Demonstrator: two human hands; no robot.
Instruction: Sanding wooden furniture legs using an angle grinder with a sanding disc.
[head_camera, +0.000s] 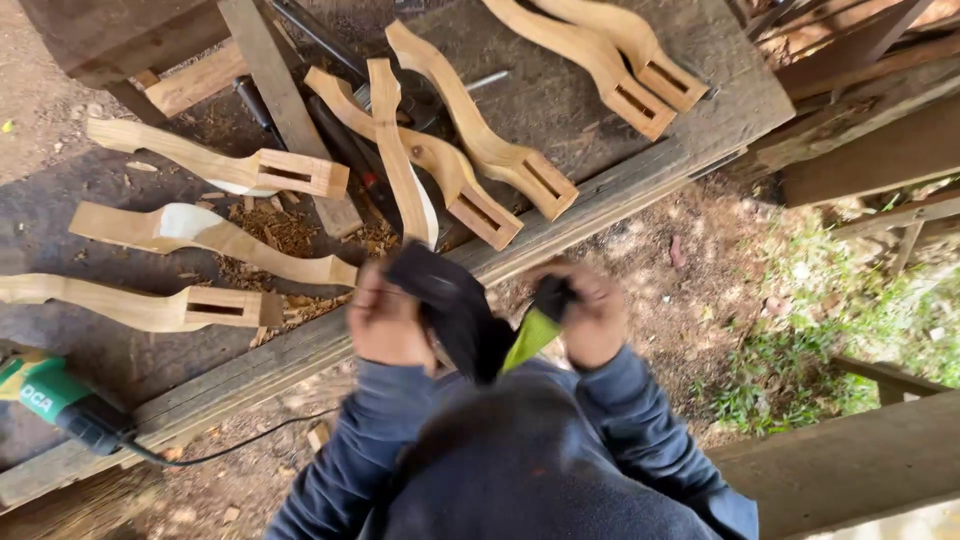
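So the thing being held is a black strap-like piece (455, 305) with a bright lime-green part (530, 338) at its right end. It's soft and bent, stretched across in front of the chest, held up off the bench edge. The black bit bunches and dips in the middle; motion blur hides finer detail.

Black cloth with a lime-green lining (470, 320) looks soft and matt. Beyond it, carved chair legs (480, 135) show pale, smooth bare wood on a rough, weathered plank workbench (600, 100) strewn with wood shavings (270, 250).
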